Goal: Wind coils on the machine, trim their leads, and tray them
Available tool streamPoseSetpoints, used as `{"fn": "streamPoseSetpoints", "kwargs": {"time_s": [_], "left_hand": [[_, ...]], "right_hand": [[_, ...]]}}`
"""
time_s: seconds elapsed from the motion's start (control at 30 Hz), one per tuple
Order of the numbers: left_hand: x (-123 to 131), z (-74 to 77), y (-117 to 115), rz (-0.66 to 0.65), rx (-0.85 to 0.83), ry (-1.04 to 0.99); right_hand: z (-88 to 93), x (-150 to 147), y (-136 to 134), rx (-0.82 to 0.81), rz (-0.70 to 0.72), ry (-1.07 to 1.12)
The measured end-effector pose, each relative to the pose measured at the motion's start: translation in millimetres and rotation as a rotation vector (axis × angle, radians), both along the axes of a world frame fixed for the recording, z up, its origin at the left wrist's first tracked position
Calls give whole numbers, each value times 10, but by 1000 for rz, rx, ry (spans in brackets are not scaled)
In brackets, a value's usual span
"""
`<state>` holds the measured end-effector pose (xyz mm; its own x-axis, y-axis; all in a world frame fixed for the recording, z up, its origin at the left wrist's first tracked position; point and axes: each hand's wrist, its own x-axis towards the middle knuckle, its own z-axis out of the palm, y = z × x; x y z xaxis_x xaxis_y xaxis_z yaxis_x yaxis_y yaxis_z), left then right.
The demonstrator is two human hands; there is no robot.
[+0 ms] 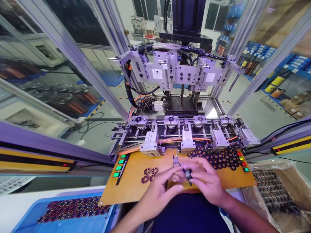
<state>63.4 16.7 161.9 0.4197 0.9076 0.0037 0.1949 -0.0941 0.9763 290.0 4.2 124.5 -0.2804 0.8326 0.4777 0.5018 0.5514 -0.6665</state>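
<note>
Both hands meet over the near edge of an orange work board (131, 184). My left hand (161, 187) pinches small cutting pliers (176, 160), whose jaws stick up past the fingers. My right hand (206, 181) is closed on a small black round wound part (188, 174) between thumb and fingers. The pliers and the part touch or nearly touch. Three similar dark round parts (148, 174) lie on the board to the left of my hands. A heap of such parts (218, 158) lies at the board's back right.
Behind the board stands a winding machine with several round stations (171, 121) and a grey head above (179, 69). Green buttons (119, 167) sit at the board's left, coloured ones (243, 160) at its right. A blue bin of parts (70, 210) is lower left, a plastic-lined box (272, 191) lower right.
</note>
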Motion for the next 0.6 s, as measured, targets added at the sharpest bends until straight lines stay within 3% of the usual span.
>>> {"fn": "streamPoseSetpoints", "kwargs": {"time_s": [0.07,0.13,0.3,0.5,0.6], "left_hand": [[82,77,-33,-22,35,-43],[97,94,-71,46,144,-40],[48,71,-122,164,496,-5],[39,93,-111,247,576,25],[-58,17,-120,314,584,79]], "right_hand": [[193,-122,-58,-53,98,203],[315,-203,-74,-136,177,337],[374,-314,-15,-373,273,537],[350,-424,17,-449,294,548],[471,-264,270,-342,301,395]]}}
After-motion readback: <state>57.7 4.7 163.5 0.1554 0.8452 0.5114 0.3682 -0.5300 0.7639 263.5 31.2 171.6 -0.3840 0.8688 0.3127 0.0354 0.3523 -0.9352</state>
